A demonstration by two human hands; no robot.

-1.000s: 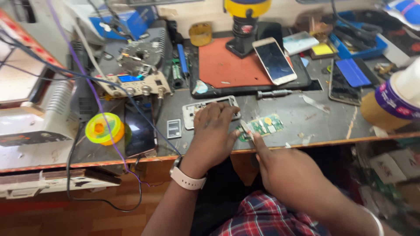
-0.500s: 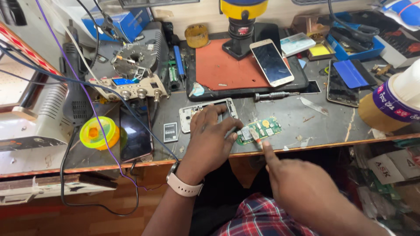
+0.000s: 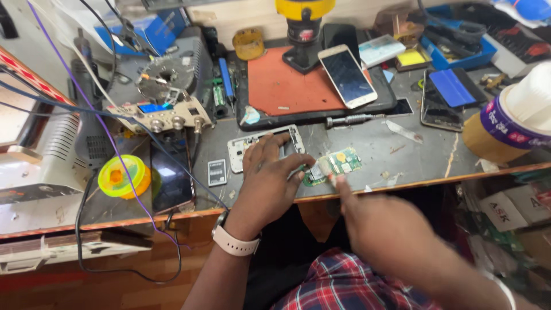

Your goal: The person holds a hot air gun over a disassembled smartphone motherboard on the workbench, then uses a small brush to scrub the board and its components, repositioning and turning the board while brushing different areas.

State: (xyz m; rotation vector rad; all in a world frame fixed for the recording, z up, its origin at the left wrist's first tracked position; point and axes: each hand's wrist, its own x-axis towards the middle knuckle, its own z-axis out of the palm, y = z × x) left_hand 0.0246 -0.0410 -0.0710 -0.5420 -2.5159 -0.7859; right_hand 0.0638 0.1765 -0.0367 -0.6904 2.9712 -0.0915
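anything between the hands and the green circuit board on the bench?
Nothing visible. The left hand already has its fingertips on the near-left end of the green circuit board, resting partly over the white phone frame. The right hand has a fingertip at the board's near edge; whether it touches is blurred.

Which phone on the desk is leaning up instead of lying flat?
The white-framed phone, propped tilted on the red mat by the yellow stand. The dark phone near the yellow tape roll and the one at right lie flat.
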